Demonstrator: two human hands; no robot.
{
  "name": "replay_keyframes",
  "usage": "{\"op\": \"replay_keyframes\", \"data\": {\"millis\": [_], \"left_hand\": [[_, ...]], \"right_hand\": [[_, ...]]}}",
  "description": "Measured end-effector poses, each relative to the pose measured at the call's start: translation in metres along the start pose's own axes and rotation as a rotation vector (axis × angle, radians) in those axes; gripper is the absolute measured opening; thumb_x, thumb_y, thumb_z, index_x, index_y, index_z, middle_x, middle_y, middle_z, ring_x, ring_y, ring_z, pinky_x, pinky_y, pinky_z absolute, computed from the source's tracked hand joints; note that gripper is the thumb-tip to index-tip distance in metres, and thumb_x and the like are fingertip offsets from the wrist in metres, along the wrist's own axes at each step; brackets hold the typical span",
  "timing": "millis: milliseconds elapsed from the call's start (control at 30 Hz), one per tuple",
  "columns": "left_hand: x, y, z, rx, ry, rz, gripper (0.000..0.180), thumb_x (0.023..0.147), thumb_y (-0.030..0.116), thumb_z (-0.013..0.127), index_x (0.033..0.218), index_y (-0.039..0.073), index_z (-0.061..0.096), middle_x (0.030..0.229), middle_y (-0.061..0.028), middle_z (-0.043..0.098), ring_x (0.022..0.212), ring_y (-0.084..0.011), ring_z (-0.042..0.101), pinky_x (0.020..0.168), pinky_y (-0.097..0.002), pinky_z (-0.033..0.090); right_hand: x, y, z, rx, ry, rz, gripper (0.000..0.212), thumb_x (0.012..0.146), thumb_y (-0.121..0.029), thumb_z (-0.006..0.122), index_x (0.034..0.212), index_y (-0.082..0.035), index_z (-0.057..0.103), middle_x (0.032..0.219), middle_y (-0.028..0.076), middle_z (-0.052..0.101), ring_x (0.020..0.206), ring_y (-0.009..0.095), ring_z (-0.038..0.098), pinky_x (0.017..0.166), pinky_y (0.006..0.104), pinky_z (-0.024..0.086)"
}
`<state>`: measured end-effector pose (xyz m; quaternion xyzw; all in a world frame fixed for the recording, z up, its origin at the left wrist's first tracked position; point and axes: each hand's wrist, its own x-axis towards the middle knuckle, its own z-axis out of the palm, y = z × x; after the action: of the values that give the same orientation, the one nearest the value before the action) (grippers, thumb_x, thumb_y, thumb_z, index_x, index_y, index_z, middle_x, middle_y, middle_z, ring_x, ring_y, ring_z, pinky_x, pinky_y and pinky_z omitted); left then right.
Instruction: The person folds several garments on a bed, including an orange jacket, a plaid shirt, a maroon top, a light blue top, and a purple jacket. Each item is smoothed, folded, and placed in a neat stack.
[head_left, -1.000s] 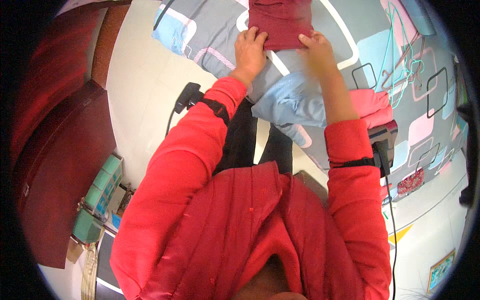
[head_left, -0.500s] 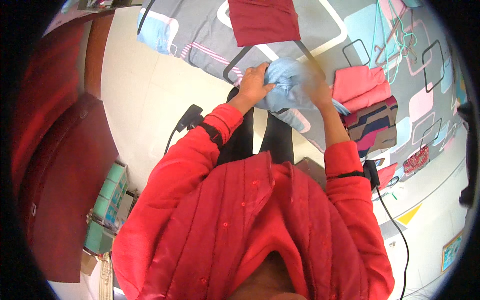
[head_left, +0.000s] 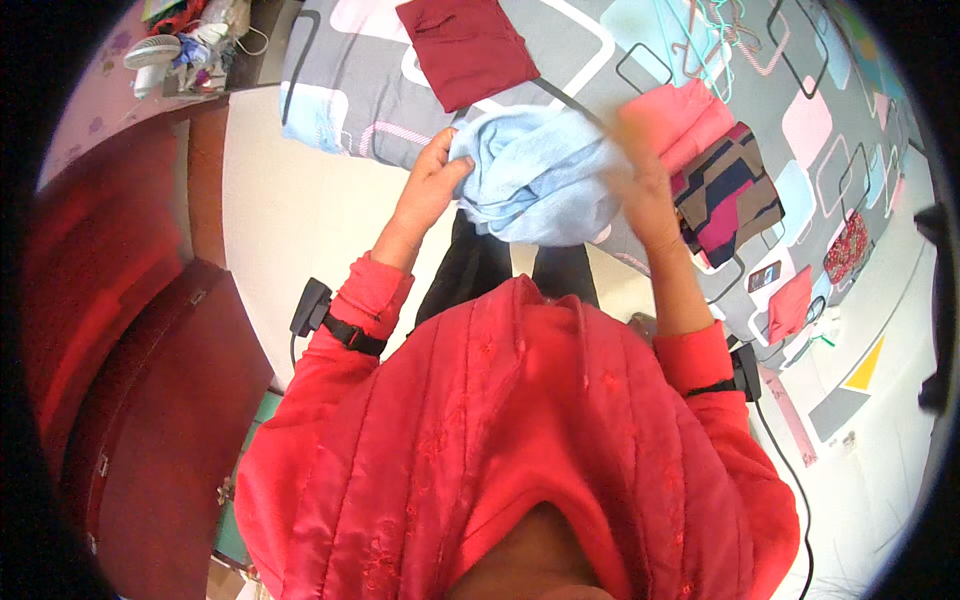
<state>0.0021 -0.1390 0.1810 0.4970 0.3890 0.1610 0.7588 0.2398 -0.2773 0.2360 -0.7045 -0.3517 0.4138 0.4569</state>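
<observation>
The wearer's quilted red vest (head_left: 410, 440) fills the lower centre of the frame, and a black device (head_left: 312, 307) is strapped over the left cuff. Beyond it, at mid-frame, a light blue cloth (head_left: 535, 175) hangs loosely bunched between the hands at the bed's near edge. The left hand (head_left: 435, 178) is closed on its left edge, thumb on top and fingers behind. The right hand (head_left: 640, 185) is at the right edge of the cloth but blurred; its grip and opening cannot be determined.

One second ago both hands were on the folded maroon garment (head_left: 467, 55), with the blue cloth lying below it; the maroon piece now lies free at upper centre. Compared with half a second ago, the blue cloth is spread wider.

Right of centre, a folded pink cloth (head_left: 685, 125) lies against a patterned garment (head_left: 730, 195); a phone (head_left: 765, 276) lies farther right, near a small red cloth (head_left: 790, 305). Hangers (head_left: 712, 60) rest at upper right on the grey patterned bedsheet (head_left: 345, 70). A white fan (head_left: 152, 52), unseen one second ago, shows at upper left.
</observation>
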Motion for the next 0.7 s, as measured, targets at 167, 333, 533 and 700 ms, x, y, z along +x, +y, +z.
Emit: {"op": "replay_keyframes", "data": {"millis": [167,333,533,700], "left_hand": [[-0.014,0.070,0.005,-0.041,-0.154,0.053,0.032,0.084,0.011,0.050,0.114,0.001,0.053,0.103,-0.0042,0.058,0.096,-0.0122,0.053,0.087,-0.0256,0.041],[-0.027,0.096,0.013,0.412,-0.081,0.332,0.046,0.082,0.015,0.058,0.124,0.001,0.049,0.116,-0.0087,0.056,0.109,-0.0184,0.051,0.096,-0.0310,0.039],[-0.078,0.088,0.066,0.446,-0.143,0.509,0.078,0.071,0.026,0.077,0.134,-0.002,0.041,0.129,-0.0163,0.049,0.121,-0.0260,0.047,0.104,-0.0377,0.035],[-0.113,0.073,0.115,0.299,-0.115,0.486,0.094,0.070,0.033,0.078,0.142,0.000,0.026,0.131,-0.0152,0.044,0.123,-0.0273,0.044,0.105,-0.0385,0.032]], "right_hand": [[-0.010,-0.047,-0.020,0.202,0.103,0.164,0.037,0.077,0.000,0.057,0.114,-0.003,0.056,0.106,0.003,0.059,0.100,0.013,0.054,0.091,0.0271,0.042],[-0.048,-0.086,-0.014,0.072,0.215,-0.022,0.039,0.078,-0.007,0.062,0.117,-0.003,0.056,0.110,0.006,0.059,0.105,0.016,0.054,0.094,0.0290,0.042],[-0.075,-0.116,0.013,0.263,-0.028,-0.326,0.039,0.081,-0.003,0.057,0.120,-0.002,0.055,0.117,0.008,0.058,0.114,0.017,0.052,0.101,0.0306,0.038],[-0.111,-0.118,0.003,0.286,0.027,-0.340,0.036,0.082,0.000,0.053,0.118,0.000,0.055,0.113,0.008,0.060,0.110,0.017,0.054,0.097,0.0302,0.042]]}}
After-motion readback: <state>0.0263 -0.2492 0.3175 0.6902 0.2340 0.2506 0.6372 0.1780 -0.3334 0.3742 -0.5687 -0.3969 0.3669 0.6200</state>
